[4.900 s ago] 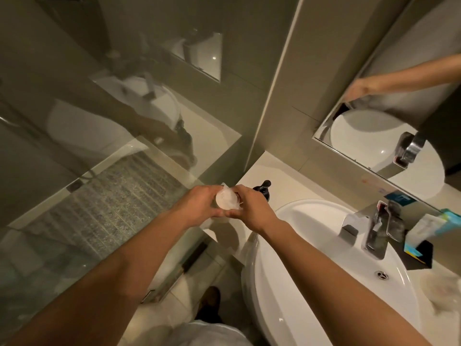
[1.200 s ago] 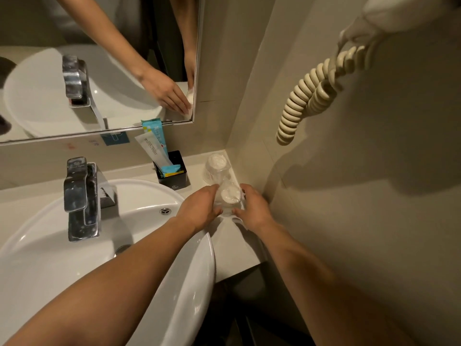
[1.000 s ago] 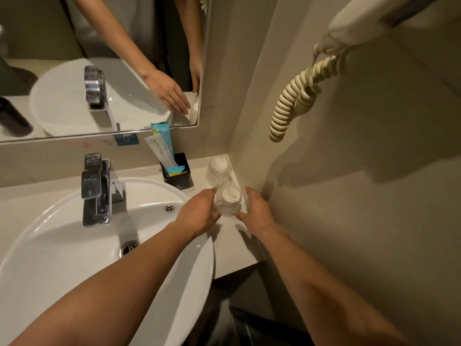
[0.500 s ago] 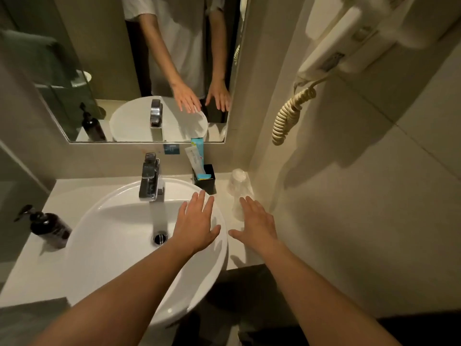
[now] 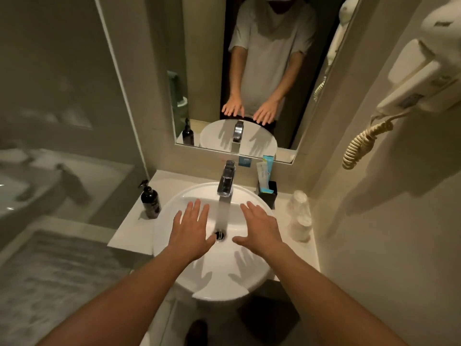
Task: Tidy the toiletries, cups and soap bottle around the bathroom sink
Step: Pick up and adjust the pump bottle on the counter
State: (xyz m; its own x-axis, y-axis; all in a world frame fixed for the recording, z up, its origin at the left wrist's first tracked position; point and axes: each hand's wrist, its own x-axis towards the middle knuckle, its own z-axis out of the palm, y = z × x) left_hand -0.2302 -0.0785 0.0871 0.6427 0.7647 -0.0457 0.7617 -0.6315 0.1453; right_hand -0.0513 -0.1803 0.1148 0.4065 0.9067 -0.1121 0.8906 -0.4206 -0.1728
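Observation:
Both hands hover flat over the white round sink (image 5: 174, 258), holding nothing. My left hand (image 5: 190, 231) is left of the chrome tap (image 5: 226, 179), my right hand (image 5: 260, 227) right of it, fingers spread. Two wrapped clear cups (image 5: 299, 216) stand upside down in a row on the counter's right side by the wall. A black holder (image 5: 269, 194) with toiletry packets (image 5: 264, 171) sits behind the sink to the right. The dark pump soap bottle (image 5: 150, 201) stands on the counter left of the sink.
A mirror (image 5: 249, 71) above the counter reflects a person and both hands. A wall hair dryer (image 5: 419, 81) with a coiled cord (image 5: 359, 146) hangs on the right wall. A glass shower partition (image 5: 62, 121) stands to the left. The counter (image 5: 129, 236) edge runs along the front.
Both hands let go of the wrapped cup beside the other cup and moved left, open, over the sink. The view pulled back and swung left.

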